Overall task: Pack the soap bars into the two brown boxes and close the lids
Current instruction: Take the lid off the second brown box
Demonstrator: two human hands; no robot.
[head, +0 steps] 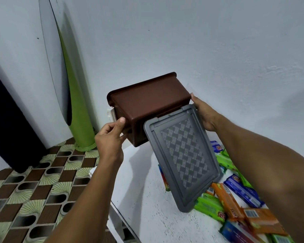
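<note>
Our right hand and left hand clamp the tipped brown box by its ends, and we risk its dangling grey lid knocking soap bars off the table.

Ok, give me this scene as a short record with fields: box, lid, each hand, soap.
box: brown box, held in the air above the white table, tipped on its side
lid: grey lid, hanging open from the box
left hand: left hand grips the box's lower left corner
right hand: right hand holds the box's right end
soap: soap bars loose on the table, at right
second box: not in view
</note>
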